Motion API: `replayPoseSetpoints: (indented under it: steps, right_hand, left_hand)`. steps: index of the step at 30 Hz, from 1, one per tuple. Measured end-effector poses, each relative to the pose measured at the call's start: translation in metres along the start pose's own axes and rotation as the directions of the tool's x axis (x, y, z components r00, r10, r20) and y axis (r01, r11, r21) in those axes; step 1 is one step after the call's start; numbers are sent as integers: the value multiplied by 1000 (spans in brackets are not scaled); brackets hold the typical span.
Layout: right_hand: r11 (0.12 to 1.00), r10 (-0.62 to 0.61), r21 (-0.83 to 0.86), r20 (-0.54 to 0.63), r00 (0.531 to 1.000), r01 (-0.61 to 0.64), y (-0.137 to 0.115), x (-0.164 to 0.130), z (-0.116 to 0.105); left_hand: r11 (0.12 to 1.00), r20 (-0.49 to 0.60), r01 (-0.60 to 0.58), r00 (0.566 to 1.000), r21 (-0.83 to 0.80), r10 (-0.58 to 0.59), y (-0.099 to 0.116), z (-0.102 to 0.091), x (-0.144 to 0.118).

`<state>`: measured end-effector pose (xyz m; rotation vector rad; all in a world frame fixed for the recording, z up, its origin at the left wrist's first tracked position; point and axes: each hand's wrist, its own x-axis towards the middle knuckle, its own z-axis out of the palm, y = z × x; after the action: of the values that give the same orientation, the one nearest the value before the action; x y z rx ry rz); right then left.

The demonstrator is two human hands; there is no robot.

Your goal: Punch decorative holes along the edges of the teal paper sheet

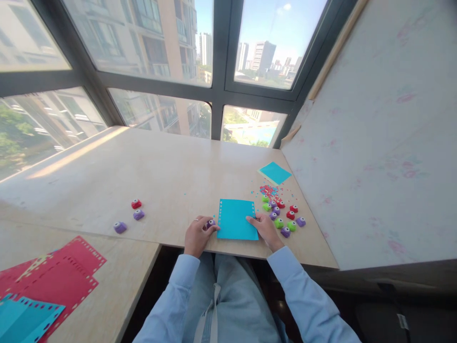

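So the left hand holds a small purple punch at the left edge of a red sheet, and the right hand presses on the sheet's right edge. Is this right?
Not quite: the sheet is blue, not red, as the head view shows. The red sheets lie apart on the lower table at the left. The rest holds: the left hand holds the small purple punch at its left edge, and the right hand presses on its right edge.

No writing, label, brand, number or sign can be read anywhere in this view. The blue paper point(235, 220) near the front edge of the table point(160, 176) bears only punched holes along its edges, and the small punches point(283, 216) just beside that paper are too small to show any marking.
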<state>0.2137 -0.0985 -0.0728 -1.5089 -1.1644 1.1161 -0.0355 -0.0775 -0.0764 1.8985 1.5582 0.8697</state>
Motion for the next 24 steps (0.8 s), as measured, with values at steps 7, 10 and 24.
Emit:
replayPoseSetpoints:
  steps: [7, 10, 24]
  right_hand:
    - [998, -20, -55, 3, 1000, 20, 0, 10, 3]
    - [997, -26, -79, -4, 1000, 26, 1, 11, 0]
    - [998, 29, -54, 78, 997, -25, 6, 21, 2]
  left_hand:
    - [998, -3, 29, 1000, 60, -29, 0, 3, 0]
    - [999, -12, 35, 999, -20, -35, -1, 1, -1]
    - [951, 122, 277, 958, -137, -261, 7, -27, 9]
